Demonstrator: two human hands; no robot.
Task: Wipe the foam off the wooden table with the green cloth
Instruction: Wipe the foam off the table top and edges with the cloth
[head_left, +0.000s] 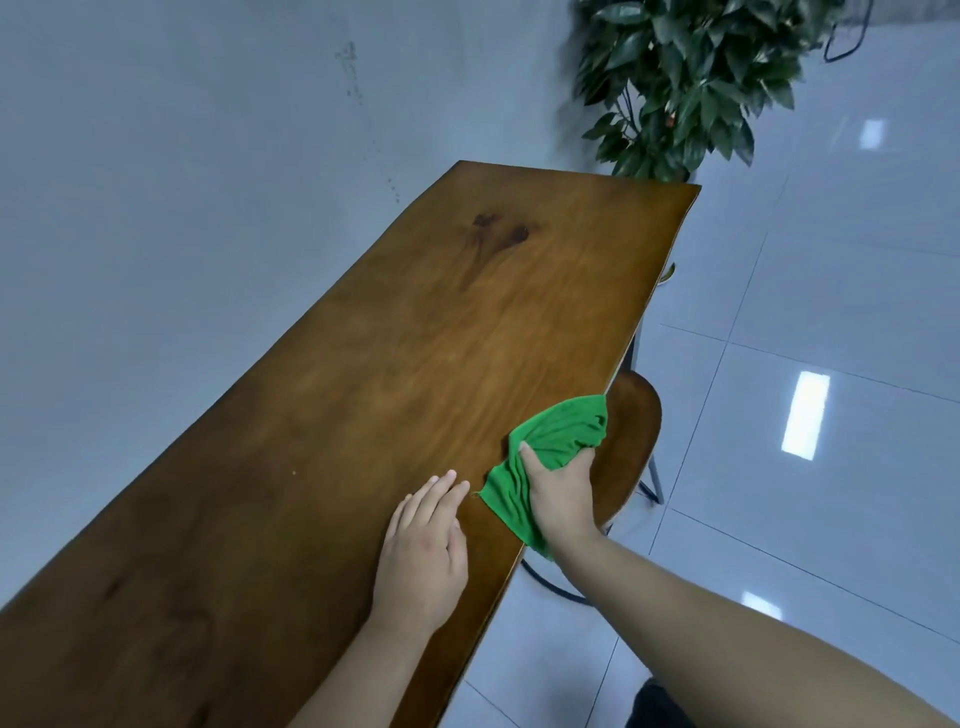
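Right grip (561, 493) clenches one green cloth (545, 457) at the bench's (363, 389) right edge; left grip (423, 551) lies released, flat on the wood. One stool (631, 441) stands below, one plant (691, 78) beyond.

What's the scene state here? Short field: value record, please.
surface: brown wooden table, long, against a pale wall
foam: none visible on the tabletop
tool: crumpled green cloth, at the table's right edge, partly overhanging it
right hand: gripping the cloth, pressing it on the table
left hand: flat on the tabletop, palm down, holding nothing, just left of the cloth
under edge: brown wooden stool with metal legs
background: leafy green plant, glossy tiled floor
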